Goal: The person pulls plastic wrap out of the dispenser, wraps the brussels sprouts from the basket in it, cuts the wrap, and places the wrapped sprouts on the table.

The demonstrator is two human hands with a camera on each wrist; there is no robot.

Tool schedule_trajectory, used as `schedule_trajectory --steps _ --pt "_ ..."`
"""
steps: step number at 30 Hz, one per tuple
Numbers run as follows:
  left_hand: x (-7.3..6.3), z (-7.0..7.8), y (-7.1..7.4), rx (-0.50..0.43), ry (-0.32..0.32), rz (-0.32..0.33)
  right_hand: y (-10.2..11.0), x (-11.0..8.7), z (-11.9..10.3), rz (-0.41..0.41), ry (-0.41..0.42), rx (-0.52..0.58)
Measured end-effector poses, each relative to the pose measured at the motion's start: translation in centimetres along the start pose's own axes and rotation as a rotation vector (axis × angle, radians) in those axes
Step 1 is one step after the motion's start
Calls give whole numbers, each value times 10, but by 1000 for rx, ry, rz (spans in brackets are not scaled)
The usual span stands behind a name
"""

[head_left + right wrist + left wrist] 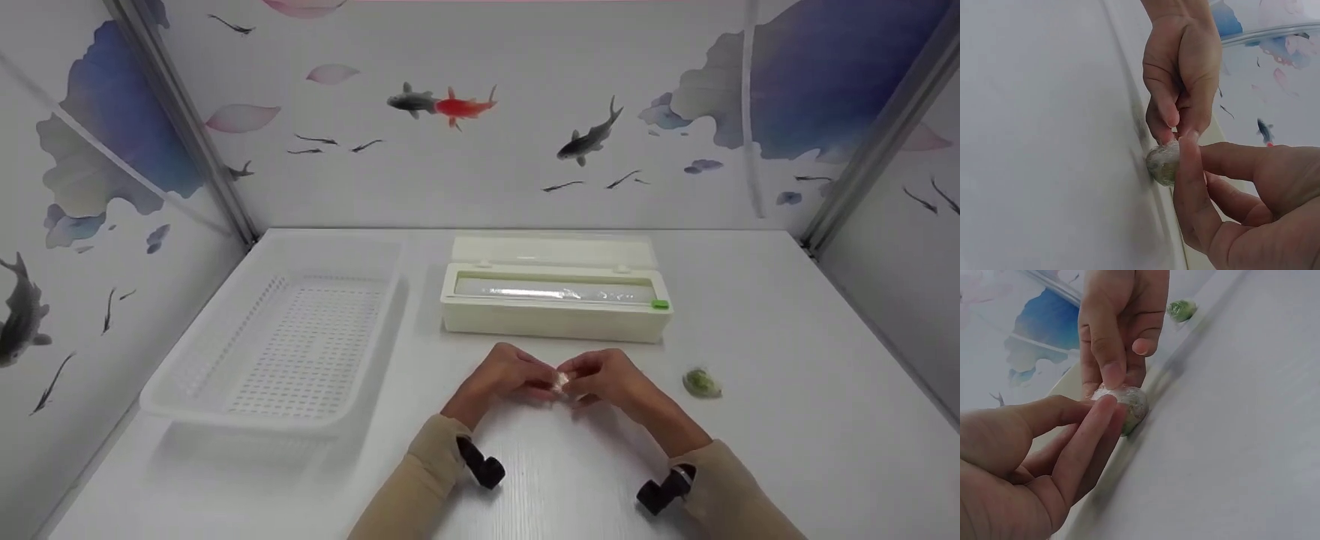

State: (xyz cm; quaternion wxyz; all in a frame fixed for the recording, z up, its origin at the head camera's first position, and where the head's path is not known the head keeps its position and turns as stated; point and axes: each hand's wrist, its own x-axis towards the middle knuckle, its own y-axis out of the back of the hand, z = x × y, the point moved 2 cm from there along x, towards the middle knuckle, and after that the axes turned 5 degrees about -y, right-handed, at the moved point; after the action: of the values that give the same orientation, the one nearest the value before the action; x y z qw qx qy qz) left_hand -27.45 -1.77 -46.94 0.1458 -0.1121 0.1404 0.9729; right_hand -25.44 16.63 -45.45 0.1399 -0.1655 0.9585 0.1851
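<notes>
Between the two hands is a small, roundish green piece wrapped in clear cling film (pixel 1136 408). My left hand (pixel 511 373) pinches the film from the left, thumb against fingers. From the other side my right hand (pixel 616 381) pinches the same wrap, fingertips close to the left ones. In the right wrist view the bundle (pixel 1162 164) shows bunched, whitish film above its green underside. Fingers cover much of it in the head view. A second film-wrapped green piece (pixel 702 382) lies on the table, to the right of the right hand.
A cream cling film dispenser (pixel 555 321) stands just behind the hands, its clear lid (pixel 555 251) raised and a green slider (pixel 660 304) at its right end. On the left sits a white perforated plastic basket (pixel 240 420). Printed panels wall in the white table.
</notes>
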Motion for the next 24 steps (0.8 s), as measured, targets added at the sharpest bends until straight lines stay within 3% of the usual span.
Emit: schedule_trajectory --steps 3,10,15,19,24 --pt "1 0 -4 -75 18 2 0 1 1 15 -8 -6" --pt "-2 4 -13 -86 -52 65 7 4 5 21 5 -14" --pt "-3 3 -9 -180 -16 -34 11 7 7 -42 -9 2" --pt "-2 3 3 -189 -2 -60 15 9 9 -108 -22 78" --pt "0 2 11 -189 -35 -135 17 10 10 -177 -24 179"
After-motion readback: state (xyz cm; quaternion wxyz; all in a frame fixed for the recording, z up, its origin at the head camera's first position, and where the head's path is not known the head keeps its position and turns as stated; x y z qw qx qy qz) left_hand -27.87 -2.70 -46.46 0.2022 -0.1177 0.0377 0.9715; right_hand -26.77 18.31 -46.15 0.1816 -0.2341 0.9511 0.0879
